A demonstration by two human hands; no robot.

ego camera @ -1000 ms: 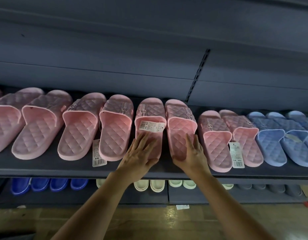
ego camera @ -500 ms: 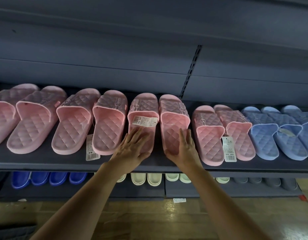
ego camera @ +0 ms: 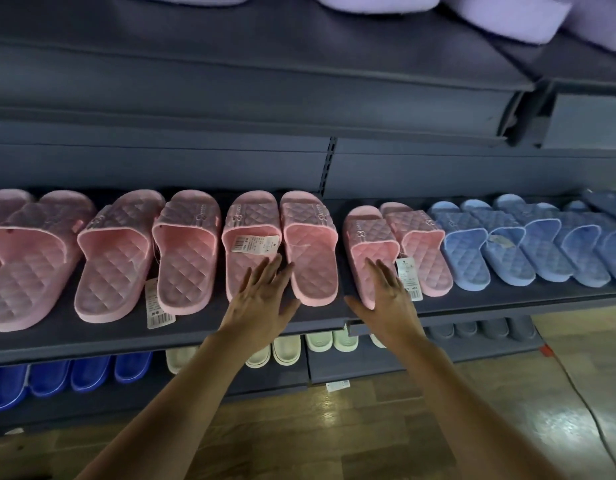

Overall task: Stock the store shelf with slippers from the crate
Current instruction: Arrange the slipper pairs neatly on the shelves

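Okay, left hand [ego camera: 261, 299]: reaching onto the middle shelf [ego camera: 92, 337], fingers straight and spread, released, gripping nothing. Fingertips are lying over the heel end of the tagged pink slipper [ego camera: 254, 216] and the gap beside it.
Right hand [ego camera: 386, 296]: also released, fingers straight and close together, lying flat on the heel of the next pink slipper [ego camera: 367, 237]. Thumb is sticking out left near the shelf's front edge.
Tagged pink slipper: lying flat, toe pointing to the back, white barcode label [ego camera: 256, 243] showing at the strap opening.
Mate slipper [ego camera: 310, 251]: sitting just right of the tagged one. Whether the left fingers are touching it, cannot tell.
Next pink slipper: overlapping its own mate [ego camera: 424, 251], with a hang tag [ego camera: 408, 277] lying just beside the right hand's fingers.
Other pink slippers [ego camera: 116, 258]: lining the shelf to the left, toes to the back, a long barcode tag [ego camera: 157, 306] lying between two of them.
Light blue slippers [ego camera: 472, 251]: continuing the row to the right, overlapping each other.
Lower shelf [ego camera: 351, 368]: holding dark blue slippers [ego camera: 50, 379], cream slippers [ego camera: 320, 341] and grey slippers [ego camera: 472, 329].
Upper shelf [ego camera: 265, 46]: lilac items [ego camera: 368, 1] poking over its edge, type unclear.
Floor [ego camera: 368, 431]: wood-look, shining, with a dark cable [ego camera: 583, 393] running across it on the right.
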